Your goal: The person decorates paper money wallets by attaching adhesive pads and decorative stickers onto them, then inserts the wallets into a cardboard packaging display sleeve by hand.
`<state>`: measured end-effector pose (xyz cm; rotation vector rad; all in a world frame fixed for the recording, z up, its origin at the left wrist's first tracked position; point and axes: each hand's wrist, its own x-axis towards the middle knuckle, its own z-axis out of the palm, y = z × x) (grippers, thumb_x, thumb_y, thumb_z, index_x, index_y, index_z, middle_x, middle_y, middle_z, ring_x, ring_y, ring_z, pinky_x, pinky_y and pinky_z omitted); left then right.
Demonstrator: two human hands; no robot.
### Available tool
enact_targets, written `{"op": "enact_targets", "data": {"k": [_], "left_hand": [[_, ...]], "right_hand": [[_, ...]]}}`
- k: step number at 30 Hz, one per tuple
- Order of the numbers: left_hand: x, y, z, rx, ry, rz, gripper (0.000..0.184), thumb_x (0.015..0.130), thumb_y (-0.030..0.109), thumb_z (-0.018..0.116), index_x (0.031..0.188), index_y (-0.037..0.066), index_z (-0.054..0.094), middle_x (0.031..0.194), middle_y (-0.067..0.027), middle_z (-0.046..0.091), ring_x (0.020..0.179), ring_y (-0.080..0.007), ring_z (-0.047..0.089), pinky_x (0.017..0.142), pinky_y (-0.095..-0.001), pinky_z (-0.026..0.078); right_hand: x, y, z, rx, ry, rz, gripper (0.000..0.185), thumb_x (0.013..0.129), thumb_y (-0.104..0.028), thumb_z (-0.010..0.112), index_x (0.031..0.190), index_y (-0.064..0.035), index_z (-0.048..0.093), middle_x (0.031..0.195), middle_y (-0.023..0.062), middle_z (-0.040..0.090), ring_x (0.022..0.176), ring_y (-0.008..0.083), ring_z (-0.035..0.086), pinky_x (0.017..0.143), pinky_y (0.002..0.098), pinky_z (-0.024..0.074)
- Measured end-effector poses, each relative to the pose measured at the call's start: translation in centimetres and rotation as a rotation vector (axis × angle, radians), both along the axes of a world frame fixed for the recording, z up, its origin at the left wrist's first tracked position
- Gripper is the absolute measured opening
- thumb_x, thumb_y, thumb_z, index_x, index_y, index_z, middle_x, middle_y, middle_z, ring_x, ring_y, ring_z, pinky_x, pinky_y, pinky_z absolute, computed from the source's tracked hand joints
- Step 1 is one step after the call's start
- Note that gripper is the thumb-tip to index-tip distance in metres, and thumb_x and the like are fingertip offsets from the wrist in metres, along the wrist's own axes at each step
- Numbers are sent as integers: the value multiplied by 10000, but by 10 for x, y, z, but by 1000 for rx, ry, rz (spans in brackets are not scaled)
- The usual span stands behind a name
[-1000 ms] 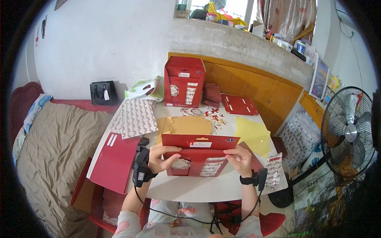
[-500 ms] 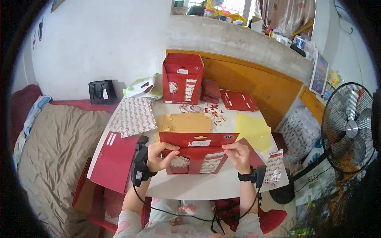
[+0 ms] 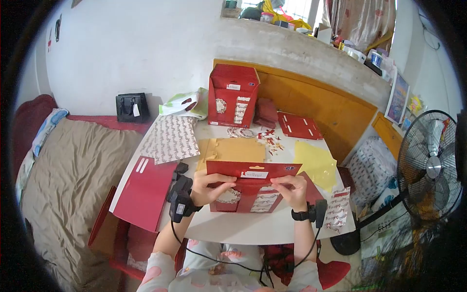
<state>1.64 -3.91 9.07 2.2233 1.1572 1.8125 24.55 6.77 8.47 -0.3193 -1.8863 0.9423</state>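
Note:
A red cardboard pack [image 3: 249, 200] with a white label and a hang hole on its top flap stands upright near the table's front edge. Its front shows a white round lacy piece and a column of patterned pieces. My left hand [image 3: 209, 189] pinches the fold below the flap, left of the label. On the right part of the same fold, my right hand [image 3: 293, 190] grips with thumb and fingers. Behind the pack lies a tan card sheet [image 3: 238, 150].
Behind stands a red box [image 3: 234, 100] of similar packs, beside a white-green bag [image 3: 184, 104]. Around lie patterned paper [image 3: 172, 138], red card sheets [image 3: 146, 187], small red scraps [image 3: 271, 141] and yellow sheets [image 3: 316, 165]. A black fan [image 3: 432, 163] stands at the right.
Both hands still hold the pack's fold. My left hand has slid inward along it, towards the label, and my right hand also sits a little closer in. The view has shifted slightly.

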Motion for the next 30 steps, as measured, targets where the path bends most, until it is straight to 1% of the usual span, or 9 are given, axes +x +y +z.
{"op": "enact_targets", "data": {"k": [7,10,12,13,14,17,19,22,30], "left_hand": [[-2,4,0,7,8,27,126,689,17,678,809,4,644,785,-103,640,667,-160,616,585,-235,484],[-2,5,2,67,22,31,160,675,30,692,827,10,646,812,-118,639,696,-178,617,609,-248,486],[-3,3,2,8,12,34,170,671,34,696,833,16,647,845,-122,635,720,-189,619,623,-253,487],[-4,4,0,1,17,28,198,675,44,694,865,24,643,871,-123,631,742,-202,617,650,-260,484],[-2,3,0,-1,16,36,198,675,44,694,865,24,643,871,-123,631,742,-202,617,650,-260,484],[3,1,-1,-38,-3,70,226,696,64,681,912,28,623,864,-125,629,775,-208,612,681,-276,477],[5,4,-3,-58,-13,71,209,701,63,676,900,28,622,861,-125,629,777,-208,613,677,-274,477],[12,6,-3,-89,-45,62,164,712,59,663,868,28,623,844,-123,630,757,-207,615,663,-267,476],[15,14,-11,-17,-90,56,106,714,40,651,815,14,631,788,-105,640,692,-179,620,631,-248,481]], "right_hand": [[-1,2,-1,21,7,-42,78,712,6,637,783,-16,658,720,64,650,632,100,597,572,202,459],[1,2,1,-50,-37,0,107,700,9,649,803,-21,656,791,66,639,709,117,584,646,219,446],[2,-2,4,110,74,-100,179,670,-2,676,846,-12,644,812,28,574,816,86,508,731,213,398],[2,4,1,103,176,-69,224,660,-11,683,876,-15,625,904,26,495,913,129,446,815,253,348],[7,8,-8,66,221,-181,268,631,38,673,885,-32,623,1031,62,493,941,175,467,806,286,377],[7,6,-4,302,330,-444,253,616,31,679,846,-61,630,1033,59,471,896,185,471,791,296,372],[8,-8,4,565,147,-632,226,613,5,687,811,-90,633,970,41,509,863,194,481,768,304,367],[-6,-22,28,763,-105,-482,190,616,-35,696,784,-96,630,868,13,540,836,198,488,734,305,370],[-24,-15,27,739,-127,-342,149,632,-45,679,750,-85,598,712,11,510,664,200,475,594,315,342]]}}
